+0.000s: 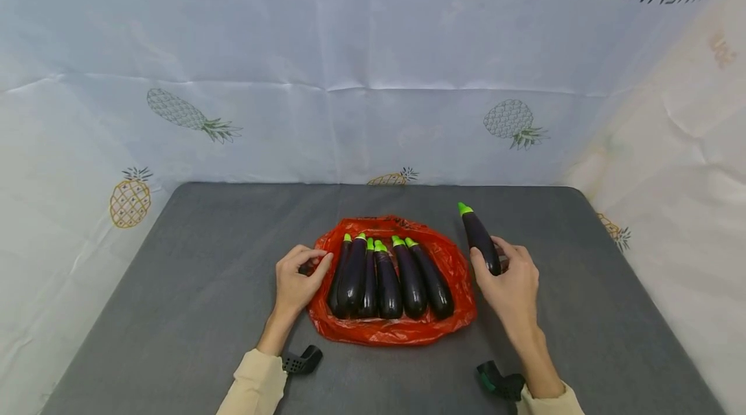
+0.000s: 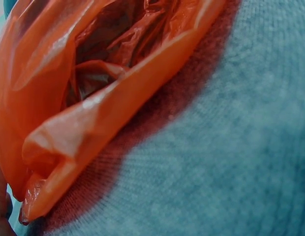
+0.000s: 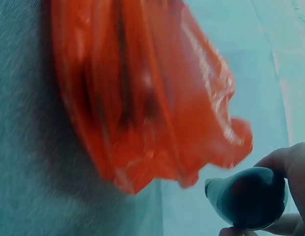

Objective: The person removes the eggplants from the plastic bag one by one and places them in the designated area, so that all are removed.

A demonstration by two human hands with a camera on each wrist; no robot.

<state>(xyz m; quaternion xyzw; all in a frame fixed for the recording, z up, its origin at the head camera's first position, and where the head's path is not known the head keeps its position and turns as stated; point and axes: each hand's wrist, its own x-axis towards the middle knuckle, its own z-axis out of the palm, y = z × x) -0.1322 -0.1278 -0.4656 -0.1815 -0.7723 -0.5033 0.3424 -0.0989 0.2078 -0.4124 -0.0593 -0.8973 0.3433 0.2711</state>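
Observation:
In the head view a red plastic bag [image 1: 392, 335] lies spread with its mouth up. Several dark eggplants [image 1: 388, 284] lie side by side in it, green stem ends pointing away from me. My left hand [image 1: 297, 279] is at the bag's left rim, pinching the plastic between thumb and forefinger. To the right of the bag, my right hand [image 1: 513, 279] grips another eggplant [image 1: 479, 234] by its rounded end, with the stem end pointing up and away. The right wrist view shows this eggplant [image 3: 251, 199] end-on between thumb and fingers, apart from the bag [image 3: 137, 98].
Everything lies on a dark grey table [image 1: 204, 259]. Behind it hangs a pale cloth [image 1: 361, 26] printed with pineapples, which also lines both sides. A black wrist device [image 1: 303, 360] is on the left wrist and another [image 1: 500, 381] on the right.

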